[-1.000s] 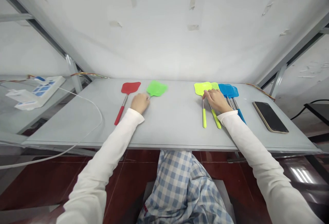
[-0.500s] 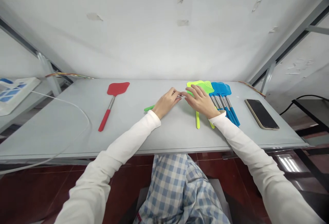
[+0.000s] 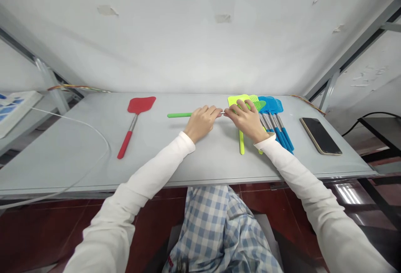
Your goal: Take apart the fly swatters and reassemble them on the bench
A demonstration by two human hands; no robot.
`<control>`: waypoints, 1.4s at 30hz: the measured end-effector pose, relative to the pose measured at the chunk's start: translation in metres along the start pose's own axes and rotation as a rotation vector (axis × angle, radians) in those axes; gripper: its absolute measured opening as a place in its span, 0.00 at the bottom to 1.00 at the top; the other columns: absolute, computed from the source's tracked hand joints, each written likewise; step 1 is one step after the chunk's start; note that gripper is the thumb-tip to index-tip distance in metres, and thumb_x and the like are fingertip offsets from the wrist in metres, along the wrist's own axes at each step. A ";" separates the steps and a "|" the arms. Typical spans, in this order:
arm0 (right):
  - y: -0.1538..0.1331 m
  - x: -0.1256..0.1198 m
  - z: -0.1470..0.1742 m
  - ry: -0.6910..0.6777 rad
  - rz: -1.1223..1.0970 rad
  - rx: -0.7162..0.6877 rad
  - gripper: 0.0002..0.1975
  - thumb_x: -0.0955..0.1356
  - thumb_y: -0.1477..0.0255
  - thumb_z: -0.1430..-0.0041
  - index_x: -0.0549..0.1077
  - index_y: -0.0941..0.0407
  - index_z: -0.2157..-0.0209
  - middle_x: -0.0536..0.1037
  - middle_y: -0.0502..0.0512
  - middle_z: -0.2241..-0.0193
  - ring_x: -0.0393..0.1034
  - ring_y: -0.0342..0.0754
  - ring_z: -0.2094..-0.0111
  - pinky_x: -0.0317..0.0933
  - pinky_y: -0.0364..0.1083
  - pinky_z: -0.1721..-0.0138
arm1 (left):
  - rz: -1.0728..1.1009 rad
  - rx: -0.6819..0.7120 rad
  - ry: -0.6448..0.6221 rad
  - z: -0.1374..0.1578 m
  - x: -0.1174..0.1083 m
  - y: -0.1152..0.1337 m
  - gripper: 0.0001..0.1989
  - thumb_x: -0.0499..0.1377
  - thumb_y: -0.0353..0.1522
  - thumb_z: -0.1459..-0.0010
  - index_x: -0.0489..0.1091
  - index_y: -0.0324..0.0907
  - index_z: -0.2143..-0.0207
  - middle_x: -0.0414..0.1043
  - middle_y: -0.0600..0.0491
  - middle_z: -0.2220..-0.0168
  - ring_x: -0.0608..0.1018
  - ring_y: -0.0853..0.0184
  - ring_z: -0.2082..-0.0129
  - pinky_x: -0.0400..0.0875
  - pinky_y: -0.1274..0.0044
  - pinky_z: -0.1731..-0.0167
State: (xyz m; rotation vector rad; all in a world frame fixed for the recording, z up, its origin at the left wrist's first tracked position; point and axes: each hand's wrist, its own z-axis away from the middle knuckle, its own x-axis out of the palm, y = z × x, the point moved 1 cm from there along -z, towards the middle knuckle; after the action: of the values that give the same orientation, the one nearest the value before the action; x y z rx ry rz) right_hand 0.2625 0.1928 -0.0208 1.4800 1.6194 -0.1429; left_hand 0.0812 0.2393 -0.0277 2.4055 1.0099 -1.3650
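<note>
Both hands hold a green fly swatter [image 3: 179, 115] crosswise above the grey table [image 3: 156, 156]. My left hand [image 3: 203, 122] is closed around its metal shaft near the green handle, which points left. My right hand [image 3: 246, 119] is closed on the shaft close to the green head, partly hidden behind the fingers. A short bit of metal shows between the hands. Yellow fly swatters [image 3: 241, 141] lie under and beside my right hand. Just right of them, several blue fly swatters [image 3: 283, 133] lie fanned together. A red fly swatter [image 3: 125, 144] lies apart on the left.
A phone [image 3: 321, 136] lies at the table's right end. A white cable [image 3: 103, 139] loops over the left side. Coloured wires [image 3: 75, 86] run along the back corners. A white and blue object [image 3: 15, 110] stands at far left, and a white wall [image 3: 175, 35] rises behind.
The green swatter's handle has swung up level and now sticks out farther left of my left hand. My view has shifted slightly. The other swatters keep their places on the table.
</note>
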 end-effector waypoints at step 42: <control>0.043 0.005 0.009 -0.525 -0.139 0.255 0.20 0.53 0.62 0.32 0.72 0.55 0.61 0.79 0.58 0.70 0.65 0.48 0.75 0.36 0.46 0.73 | 0.100 -0.008 0.002 0.019 0.004 -0.068 0.21 0.40 0.37 0.32 0.72 0.46 0.55 0.75 0.47 0.67 0.72 0.63 0.68 0.65 0.70 0.63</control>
State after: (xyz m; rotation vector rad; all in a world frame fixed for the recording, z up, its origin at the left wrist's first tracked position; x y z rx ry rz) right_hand 0.3041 0.2029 -0.0094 1.3644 1.2996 -0.7753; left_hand 0.0262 0.2832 -0.0309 2.4170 0.8807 -1.3226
